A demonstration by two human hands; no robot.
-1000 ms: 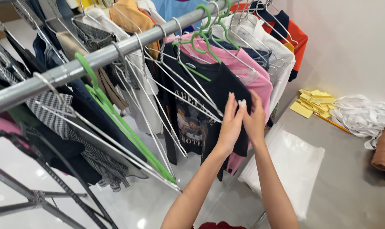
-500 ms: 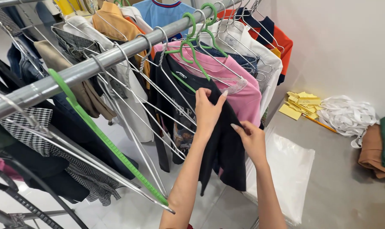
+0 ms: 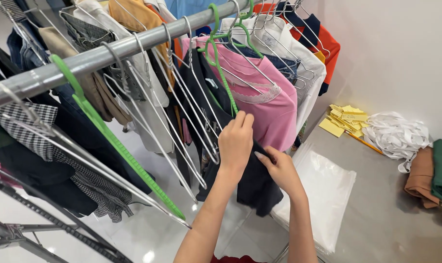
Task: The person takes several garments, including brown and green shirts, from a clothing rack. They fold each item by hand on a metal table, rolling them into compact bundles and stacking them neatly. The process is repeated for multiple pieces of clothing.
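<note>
A black shirt [image 3: 254, 185] hangs from a grey clothes rail [image 3: 109, 51] on a wire hanger. My left hand [image 3: 235, 141] presses against its shoulder, fingers curled over the cloth beside a green hanger [image 3: 223, 73]. My right hand [image 3: 278, 168] pinches the shirt's side a little lower and to the right. Directly behind hangs a pink top [image 3: 272, 104] with a lace neckline.
Many empty wire hangers [image 3: 177, 122] and a long green hanger [image 3: 111, 141] hang to the left among dark clothes. On the grey table [image 3: 386, 224] lie a clear plastic bag [image 3: 323, 195], yellow tags [image 3: 345, 119], white ribbon [image 3: 396, 136] and folded brown and green cloth [image 3: 430, 175].
Both hands have dropped from the shirt's collar area and parted: the left slid to the shoulder, the right to the side. The camera has moved closer to the rail.
</note>
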